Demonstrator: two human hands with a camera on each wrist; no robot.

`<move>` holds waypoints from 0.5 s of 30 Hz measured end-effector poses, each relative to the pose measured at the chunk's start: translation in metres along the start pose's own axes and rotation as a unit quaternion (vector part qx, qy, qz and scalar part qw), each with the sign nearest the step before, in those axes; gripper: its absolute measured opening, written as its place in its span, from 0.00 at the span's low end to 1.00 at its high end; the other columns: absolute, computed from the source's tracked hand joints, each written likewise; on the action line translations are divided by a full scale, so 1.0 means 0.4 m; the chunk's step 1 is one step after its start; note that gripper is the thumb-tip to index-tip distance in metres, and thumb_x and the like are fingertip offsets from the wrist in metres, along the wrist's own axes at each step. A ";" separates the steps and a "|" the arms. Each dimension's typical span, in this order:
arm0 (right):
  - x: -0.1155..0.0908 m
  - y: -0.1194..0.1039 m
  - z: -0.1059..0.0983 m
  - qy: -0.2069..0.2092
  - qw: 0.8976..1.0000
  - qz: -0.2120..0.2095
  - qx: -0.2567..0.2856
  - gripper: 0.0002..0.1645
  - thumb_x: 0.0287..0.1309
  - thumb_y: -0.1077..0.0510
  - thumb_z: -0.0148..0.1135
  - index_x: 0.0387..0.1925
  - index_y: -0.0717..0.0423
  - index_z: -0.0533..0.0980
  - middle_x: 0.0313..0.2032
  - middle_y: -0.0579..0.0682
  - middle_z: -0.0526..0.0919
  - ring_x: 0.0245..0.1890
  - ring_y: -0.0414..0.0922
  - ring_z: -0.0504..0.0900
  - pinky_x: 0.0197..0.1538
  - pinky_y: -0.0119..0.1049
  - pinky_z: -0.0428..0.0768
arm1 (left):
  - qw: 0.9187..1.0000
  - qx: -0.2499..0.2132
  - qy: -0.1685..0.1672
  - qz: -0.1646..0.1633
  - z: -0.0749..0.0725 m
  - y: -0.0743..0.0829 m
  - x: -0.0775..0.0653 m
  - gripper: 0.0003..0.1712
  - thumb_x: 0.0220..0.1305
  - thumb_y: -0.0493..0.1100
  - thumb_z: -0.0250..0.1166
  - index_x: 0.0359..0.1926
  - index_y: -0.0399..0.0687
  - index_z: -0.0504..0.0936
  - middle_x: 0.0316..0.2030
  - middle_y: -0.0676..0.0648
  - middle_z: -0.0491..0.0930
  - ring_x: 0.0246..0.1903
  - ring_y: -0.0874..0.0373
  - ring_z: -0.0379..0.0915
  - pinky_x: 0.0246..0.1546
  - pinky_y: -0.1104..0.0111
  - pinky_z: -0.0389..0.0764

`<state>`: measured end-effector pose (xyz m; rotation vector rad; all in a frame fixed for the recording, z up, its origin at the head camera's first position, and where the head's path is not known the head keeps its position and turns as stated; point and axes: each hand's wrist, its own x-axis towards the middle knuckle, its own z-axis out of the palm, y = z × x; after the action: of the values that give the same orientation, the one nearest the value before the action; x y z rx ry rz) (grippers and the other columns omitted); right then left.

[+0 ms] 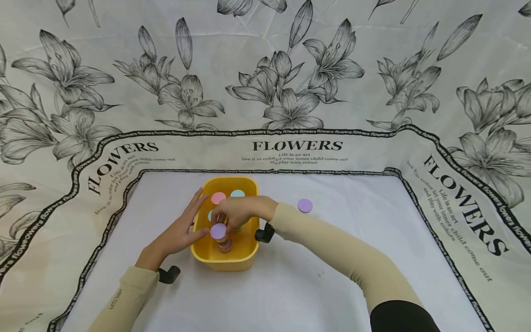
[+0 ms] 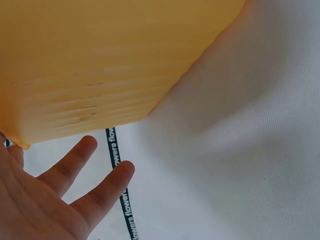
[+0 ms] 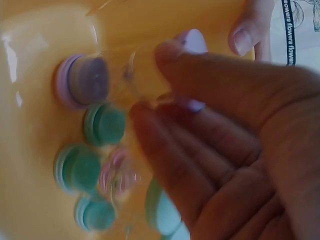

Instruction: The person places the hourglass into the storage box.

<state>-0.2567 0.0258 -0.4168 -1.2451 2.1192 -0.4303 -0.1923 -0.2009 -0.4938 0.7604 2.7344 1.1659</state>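
Note:
My right hand (image 1: 240,210) is inside a yellow plastic bin (image 1: 226,266). Its thumb and fingers pinch a small clear jar with a purple lid (image 1: 218,231); in the right wrist view that lid (image 3: 194,41) sticks out past the thumb. Around it in the bin lie more small jars, among them a green-lidded jar (image 3: 77,167), a purple-lidded jar (image 3: 82,81) and a pink-lidded jar (image 1: 218,198). My left hand (image 1: 176,236) rests at the bin's left side, fingers spread and mostly straight, thumb at the rim.
To the right of the bin, a purple round lid (image 1: 304,205) shows on the white tablecloth (image 1: 315,286). A flower-printed cloth (image 1: 298,152) with black lettering borders the table at the back and sides.

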 end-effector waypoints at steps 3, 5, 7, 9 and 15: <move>0.009 -0.001 0.003 -0.010 1.000 0.013 0.003 0.27 0.55 0.61 0.77 0.58 0.55 0.82 0.50 0.47 0.88 0.48 0.36 0.85 0.51 0.24 0.83 | 1.000 -0.003 -0.001 0.006 0.001 -0.002 -0.001 0.51 0.68 0.53 0.63 0.83 0.54 0.45 0.84 0.48 0.30 0.79 0.31 0.46 0.58 0.34 0.77; 0.015 -0.002 0.005 -0.013 1.000 0.019 0.003 0.27 0.55 0.61 0.77 0.58 0.55 0.82 0.50 0.47 0.88 0.47 0.36 0.86 0.50 0.25 0.84 | 1.000 -0.007 0.001 0.009 0.001 -0.002 -0.003 0.51 0.68 0.52 0.63 0.83 0.54 0.45 0.84 0.48 0.30 0.78 0.31 0.46 0.58 0.34 0.77; 0.018 -0.005 0.006 -0.011 1.000 0.026 -0.001 0.27 0.55 0.61 0.77 0.58 0.54 0.83 0.50 0.47 0.88 0.47 0.37 0.86 0.49 0.25 0.85 | 1.000 -0.008 0.001 0.011 0.000 -0.001 -0.004 0.51 0.68 0.53 0.63 0.83 0.55 0.45 0.84 0.47 0.30 0.78 0.31 0.46 0.58 0.34 0.77; 0.023 -0.008 0.007 -0.008 1.000 0.029 -0.004 0.26 0.56 0.61 0.77 0.57 0.53 0.83 0.50 0.47 0.88 0.46 0.37 0.86 0.49 0.26 0.85 | 1.000 -0.008 0.002 0.010 0.000 0.001 -0.005 0.51 0.68 0.54 0.63 0.83 0.55 0.45 0.84 0.47 0.31 0.78 0.32 0.47 0.58 0.34 0.77; 0.033 -0.012 0.013 -0.009 0.999 0.039 -0.013 0.24 0.57 0.61 0.77 0.55 0.52 0.83 0.50 0.46 0.87 0.47 0.37 0.85 0.50 0.26 0.84 | 1.000 -0.012 0.000 0.006 -0.002 0.009 -0.006 0.52 0.68 0.54 0.63 0.83 0.54 0.45 0.84 0.47 0.31 0.78 0.33 0.48 0.59 0.36 0.78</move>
<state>-0.2547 0.0121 -0.4227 -1.1725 2.1568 -0.3579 -0.1890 -0.2004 -0.4910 0.7740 2.7133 1.1988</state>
